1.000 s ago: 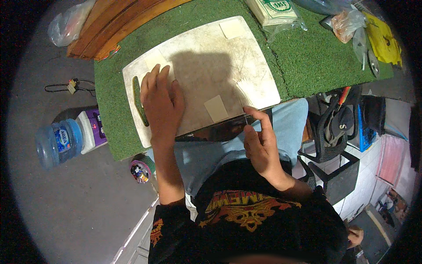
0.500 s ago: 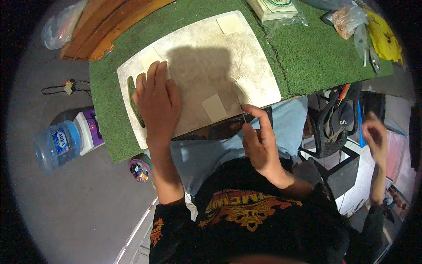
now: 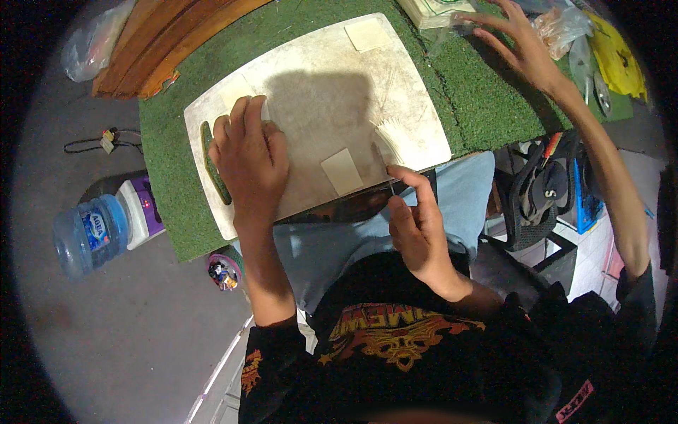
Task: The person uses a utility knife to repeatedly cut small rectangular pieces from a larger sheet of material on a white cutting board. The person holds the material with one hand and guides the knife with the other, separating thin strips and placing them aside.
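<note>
Near sheet (image 3: 342,172): flat on the board (image 3: 311,141), beside its near edge. Far sheet (image 3: 367,35): flat at the board's far right corner. Left sheet (image 3: 236,93): at the board's far left, partly covered by the left grip (image 3: 251,166). Left grip condition: palm down, fingers extended, thumb apart, closed on nothing visible. Stack (image 3: 406,145): pale, fanned, at the board's right near corner. Right grip (image 3: 420,237): just off the board's near edge, thumb and index finger pinching a slender tool (image 3: 393,186); its exact kind cannot be told. Co-worker's hand (image 3: 526,60): over the green worktop (image 3: 466,88), right of the board, fingers spread near a packet (image 3: 431,14); contact cannot be confirmed.
</note>
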`<state>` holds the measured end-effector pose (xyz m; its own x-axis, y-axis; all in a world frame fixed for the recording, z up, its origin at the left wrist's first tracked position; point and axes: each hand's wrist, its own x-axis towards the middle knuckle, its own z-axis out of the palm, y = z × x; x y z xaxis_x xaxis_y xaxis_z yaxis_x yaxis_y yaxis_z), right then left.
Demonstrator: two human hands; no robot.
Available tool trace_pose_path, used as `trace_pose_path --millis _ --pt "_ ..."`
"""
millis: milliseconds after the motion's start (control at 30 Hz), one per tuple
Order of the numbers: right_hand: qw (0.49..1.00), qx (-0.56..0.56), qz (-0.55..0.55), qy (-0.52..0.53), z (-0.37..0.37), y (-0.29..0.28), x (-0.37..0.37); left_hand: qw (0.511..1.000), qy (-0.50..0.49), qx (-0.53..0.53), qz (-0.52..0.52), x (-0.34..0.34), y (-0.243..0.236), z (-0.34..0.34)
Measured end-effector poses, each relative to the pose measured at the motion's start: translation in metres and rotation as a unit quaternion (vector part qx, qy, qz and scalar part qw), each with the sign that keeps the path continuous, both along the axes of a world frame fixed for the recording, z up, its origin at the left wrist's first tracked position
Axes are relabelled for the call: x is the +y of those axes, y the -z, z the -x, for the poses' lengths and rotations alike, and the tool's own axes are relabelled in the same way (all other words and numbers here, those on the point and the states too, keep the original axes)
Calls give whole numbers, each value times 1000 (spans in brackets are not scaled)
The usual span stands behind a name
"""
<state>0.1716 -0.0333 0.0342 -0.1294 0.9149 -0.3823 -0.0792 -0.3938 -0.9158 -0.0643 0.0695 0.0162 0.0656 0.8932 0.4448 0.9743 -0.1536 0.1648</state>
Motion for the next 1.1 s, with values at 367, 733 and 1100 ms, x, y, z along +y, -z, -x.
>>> trace_pose_path --millis 367,733,1100 --pt "999 -22 -34 -6 3 2 1 1000 -5 -15 11 -1 -2 -2" --pt "999 -16 -50 -6 5 2 3 1000 -4 -14 8 -4 -4 -5" --pt "999 -12 -36 -23 6 2 2 968 190 -153 62 -47 -5 -29"
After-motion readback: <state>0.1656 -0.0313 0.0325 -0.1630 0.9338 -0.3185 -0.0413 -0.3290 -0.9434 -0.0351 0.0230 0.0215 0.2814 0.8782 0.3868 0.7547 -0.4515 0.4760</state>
